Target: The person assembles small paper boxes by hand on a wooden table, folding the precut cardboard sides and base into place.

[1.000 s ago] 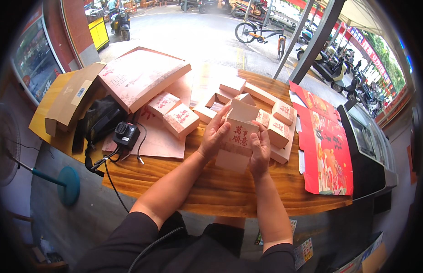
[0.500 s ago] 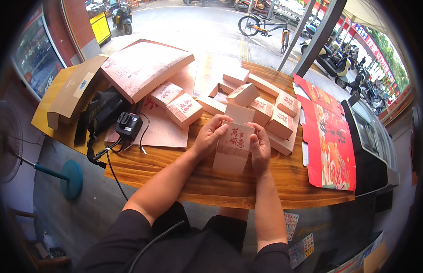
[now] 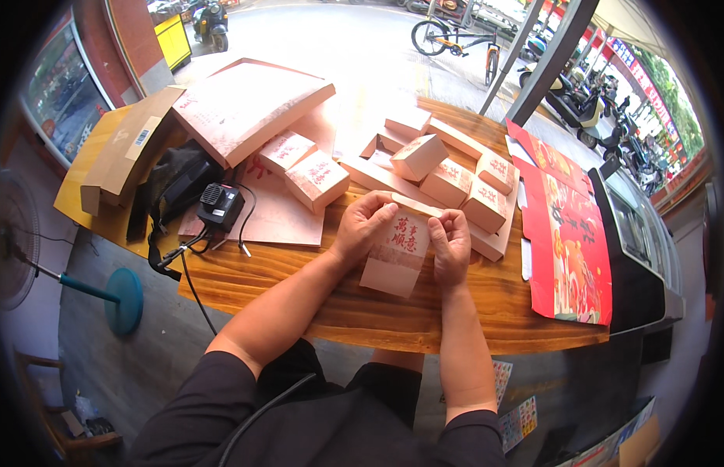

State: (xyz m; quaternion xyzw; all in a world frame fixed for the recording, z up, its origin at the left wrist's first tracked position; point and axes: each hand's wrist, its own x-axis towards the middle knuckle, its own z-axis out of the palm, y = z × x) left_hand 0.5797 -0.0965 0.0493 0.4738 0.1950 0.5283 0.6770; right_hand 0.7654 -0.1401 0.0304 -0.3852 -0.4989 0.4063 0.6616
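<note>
Since a second ago the pale pink flat cardboard box blank with red characters (image 3: 398,253) has come down from its raised, half-opened shape and now lies flatter just above the wooden table (image 3: 299,300) at the centre of the frame, which suggests a fold being pressed in. The left hand (image 3: 363,226) pinches its upper left edge, fingers closed on the card; the right hand (image 3: 450,245) grips the right edge likewise. Above them sit finished small pink cartons (image 3: 451,175) in a cluster, two more (image 3: 303,165) to the upper left beside a large flat pink sheet stack (image 3: 249,105). A brown corrugated box (image 3: 120,148) lies far left, red printed flat sheets (image 3: 568,229) at right.
</note>
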